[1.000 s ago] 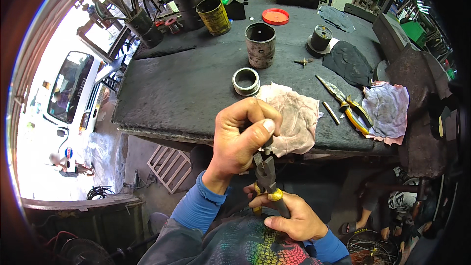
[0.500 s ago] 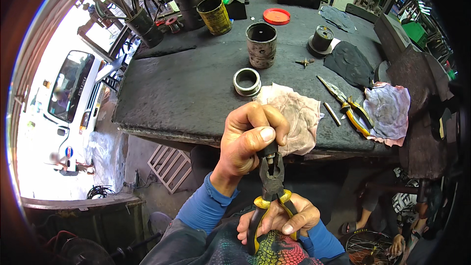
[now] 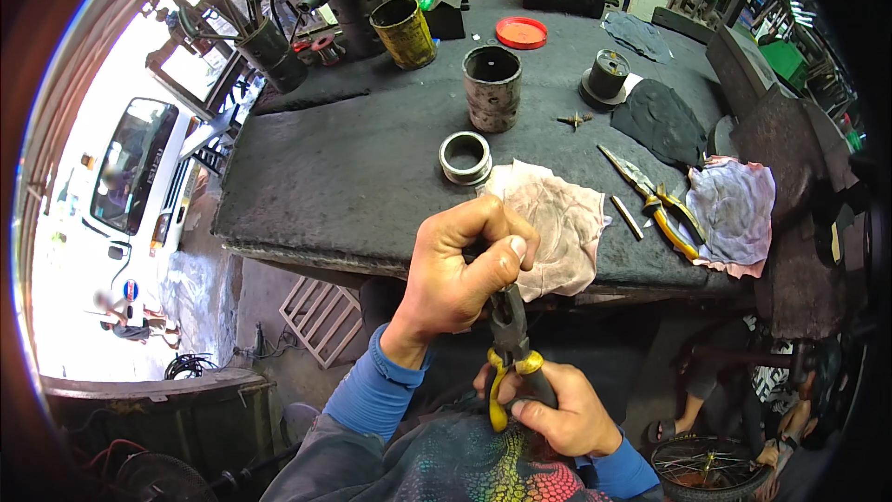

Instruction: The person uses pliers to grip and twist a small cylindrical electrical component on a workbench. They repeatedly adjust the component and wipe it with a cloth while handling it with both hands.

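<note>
My left hand (image 3: 465, 265) is closed in a fist just off the workbench's front edge, around a small dark cylindrical part that its fingers now mostly hide. Right below, the jaws of the combination pliers (image 3: 508, 330) reach up to the underside of that fist. Their yellow and black handles are gripped by my right hand (image 3: 569, 409). Whether the jaws bite on the part cannot be seen. Beyond my left hand, a pinkish cloth (image 3: 555, 228) lies on the bench, with a metal ring (image 3: 465, 173) at its left corner.
On the dark workbench (image 3: 325, 167) stand a worn metal cylinder (image 3: 493, 93), a yellow can (image 3: 405, 34) and a round black part (image 3: 609, 79). Long-nose pliers (image 3: 655, 204) and a short rod (image 3: 627, 217) lie right. Another person's hand (image 3: 767, 453) is near a wheel (image 3: 711, 465), lower right.
The pliers have turned, and their handles are closer together. My left hand has shifted slightly left and now covers more of the dark part. My right hand has rotated around the handles.
</note>
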Tool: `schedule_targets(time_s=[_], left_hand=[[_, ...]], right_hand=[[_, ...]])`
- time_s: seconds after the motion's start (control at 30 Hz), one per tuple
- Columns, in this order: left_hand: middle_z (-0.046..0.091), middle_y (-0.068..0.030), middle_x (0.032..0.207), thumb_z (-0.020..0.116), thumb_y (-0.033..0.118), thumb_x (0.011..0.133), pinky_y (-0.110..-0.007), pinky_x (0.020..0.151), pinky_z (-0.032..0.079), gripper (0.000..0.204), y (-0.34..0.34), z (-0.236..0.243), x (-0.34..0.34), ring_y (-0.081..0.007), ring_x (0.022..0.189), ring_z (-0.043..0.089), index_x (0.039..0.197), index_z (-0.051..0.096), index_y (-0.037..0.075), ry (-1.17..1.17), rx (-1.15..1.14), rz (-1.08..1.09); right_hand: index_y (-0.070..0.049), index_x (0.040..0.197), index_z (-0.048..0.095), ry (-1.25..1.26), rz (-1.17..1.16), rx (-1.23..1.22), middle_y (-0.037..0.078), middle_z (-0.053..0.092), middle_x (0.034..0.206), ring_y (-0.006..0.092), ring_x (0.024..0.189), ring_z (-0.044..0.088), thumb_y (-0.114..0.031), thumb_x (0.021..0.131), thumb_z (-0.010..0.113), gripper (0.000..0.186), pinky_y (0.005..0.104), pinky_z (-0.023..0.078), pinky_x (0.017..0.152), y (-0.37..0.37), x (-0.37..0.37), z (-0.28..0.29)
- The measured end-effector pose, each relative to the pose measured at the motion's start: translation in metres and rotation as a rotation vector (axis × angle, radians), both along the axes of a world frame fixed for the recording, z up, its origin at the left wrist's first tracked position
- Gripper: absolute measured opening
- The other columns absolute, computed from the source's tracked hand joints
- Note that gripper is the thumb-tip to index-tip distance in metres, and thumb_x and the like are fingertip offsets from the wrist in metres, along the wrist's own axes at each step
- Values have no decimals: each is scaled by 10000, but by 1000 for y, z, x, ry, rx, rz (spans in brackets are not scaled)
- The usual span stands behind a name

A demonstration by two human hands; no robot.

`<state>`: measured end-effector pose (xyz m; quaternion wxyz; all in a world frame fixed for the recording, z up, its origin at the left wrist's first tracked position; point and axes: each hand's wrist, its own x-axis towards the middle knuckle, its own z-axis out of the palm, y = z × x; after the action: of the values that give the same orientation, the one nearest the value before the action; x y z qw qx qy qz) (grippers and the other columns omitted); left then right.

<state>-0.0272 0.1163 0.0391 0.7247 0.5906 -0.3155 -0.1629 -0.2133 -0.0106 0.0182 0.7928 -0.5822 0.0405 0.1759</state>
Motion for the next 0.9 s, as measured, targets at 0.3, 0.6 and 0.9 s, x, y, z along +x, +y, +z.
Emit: schedule_targets(time_s=[0.3, 0.6, 0.9], left_hand=[[695, -108, 865, 676, 132, 937, -288, 720, 463, 252, 2, -10, 7, -106, 769, 542, 772, 495, 72, 123, -226, -91], [687, -156, 853, 669, 148, 908, -305, 705, 462, 233, -8, -20, 7, -134, 745, 546, 770, 494, 81, 184, -431, -181], [680, -164, 840, 665, 160, 912, -301, 629, 443, 237, -14, -21, 0, -128, 704, 511, 764, 496, 84, 223, -504, -238]], right_hand=[[83, 1350, 637, -27, 145, 241, 228, 501, 1554, 294, 1366, 568, -29, 914, 684, 453, 445, 396, 1206, -6, 0, -9], [133, 1237, 670, 95, 236, 818, 384, 502, 1489, 485, 1405, 527, -125, 757, 725, 548, 553, 385, 1218, 0, -3, -25], [114, 884, 665, 242, 116, 988, 432, 585, 1192, 582, 1183, 620, -43, 715, 768, 253, 703, 499, 1021, 8, 1, -15]])
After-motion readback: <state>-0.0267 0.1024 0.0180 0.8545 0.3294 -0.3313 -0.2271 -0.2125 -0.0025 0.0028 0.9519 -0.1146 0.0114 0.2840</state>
